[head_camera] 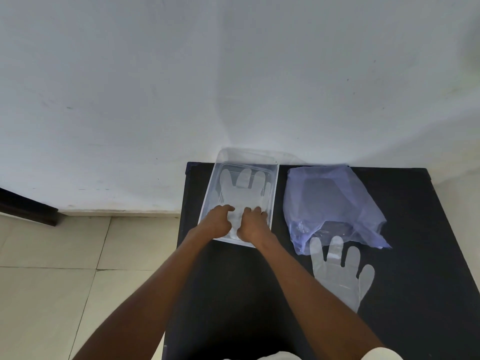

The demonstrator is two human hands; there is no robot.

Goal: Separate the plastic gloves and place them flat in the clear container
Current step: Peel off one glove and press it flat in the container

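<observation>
Both hands are down inside the clear container [273, 201], which sits at the back-left corner of the black table [233, 294], its far end poking past the table's back edge twd the wall. A plastic glove [240, 189] lies flat on the container floor, fingers pointing away from the person, cuff end nearest them. Left hand [217, 220] and right hand [251, 222] sit side by side on the cuff end w/ fingers curled, fingertips pressing down on the film; can't tell whether either is actually pinching the glove or just pressing it, prob the latter, smoothing it so it stays flat instead of springing up. Two hands make sense here: thin film creeps and wrinkles if pinned at one spot only. A second glove [340, 274] lies spread out on the table nr the right edge, fingers twd the back, untouched, its fingertips just under the front edge of a crumpled bluish plastic bag [330, 203] that sits right of the container, along the back edge. It's laid out separate and flat, so it looks staged as next to go in. Judging by this, one glove is placed, at least one more to go; whether the bag holds more, can't tell.
</observation>
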